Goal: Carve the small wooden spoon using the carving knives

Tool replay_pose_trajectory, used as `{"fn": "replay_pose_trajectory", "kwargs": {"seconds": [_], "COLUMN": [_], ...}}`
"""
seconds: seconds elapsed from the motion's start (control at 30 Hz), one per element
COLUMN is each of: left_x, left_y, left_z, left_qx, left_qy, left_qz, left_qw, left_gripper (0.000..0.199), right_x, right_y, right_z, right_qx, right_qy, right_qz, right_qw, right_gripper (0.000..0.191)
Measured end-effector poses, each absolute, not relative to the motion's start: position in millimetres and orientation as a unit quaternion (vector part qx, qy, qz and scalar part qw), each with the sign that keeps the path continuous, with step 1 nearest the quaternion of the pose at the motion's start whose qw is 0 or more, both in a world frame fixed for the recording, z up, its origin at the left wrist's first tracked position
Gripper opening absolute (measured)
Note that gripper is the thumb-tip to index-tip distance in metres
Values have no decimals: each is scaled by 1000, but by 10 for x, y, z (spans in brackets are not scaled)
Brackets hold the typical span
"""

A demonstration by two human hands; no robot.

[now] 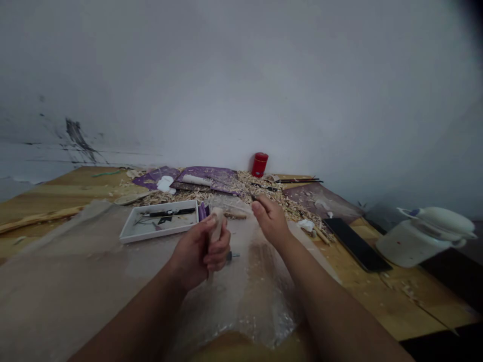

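My left hand point(211, 247) is wrapped round a pale piece of carved wood point(217, 223), held upright with its top end showing above the fingers. To its right and slightly higher, my right hand point(270, 217) is closed on a slim tool point(253, 197); only a dark tip shows beyond the thumb, so its kind is unclear. The hands are apart. Beneath them lies a clear plastic sheet point(256, 296). A small dark piece with a metal pin point(234, 255) shows just beside my left hand. Behind the hands lies another short wooden piece point(234, 214).
A white tray point(130, 236) with small tools and blades stands left of my hands. Wood shavings point(196, 196) are heaped along the back, near purple plastic point(226, 173) and a red can point(259, 165). At right are a black phone point(356, 245) and a white lidded pot point(403, 246).
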State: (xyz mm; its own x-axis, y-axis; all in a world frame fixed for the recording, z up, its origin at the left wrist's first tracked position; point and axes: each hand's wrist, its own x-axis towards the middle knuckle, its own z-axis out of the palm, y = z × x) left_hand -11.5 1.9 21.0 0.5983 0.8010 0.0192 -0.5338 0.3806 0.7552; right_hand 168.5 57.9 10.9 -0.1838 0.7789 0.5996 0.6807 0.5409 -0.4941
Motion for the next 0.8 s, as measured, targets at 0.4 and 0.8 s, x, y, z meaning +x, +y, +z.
{"fn": "replay_pose_trajectory", "kwargs": {"seconds": [0.4,0.8], "left_x": [-73,-63], "left_y": [63,117], "left_z": [161,163], "left_qx": [492,543], "left_qy": [318,431], "left_qz": [477,502], "left_qw": [656,517], "left_gripper": [20,19], "right_x": [1438,1419], "right_y": [328,229], "right_z": [117,220], "right_qx": [-400,-364], "right_qy": [-850,-878], "right_qz": [0,-2], "right_qw": [342,310], "right_gripper": [38,37]}}
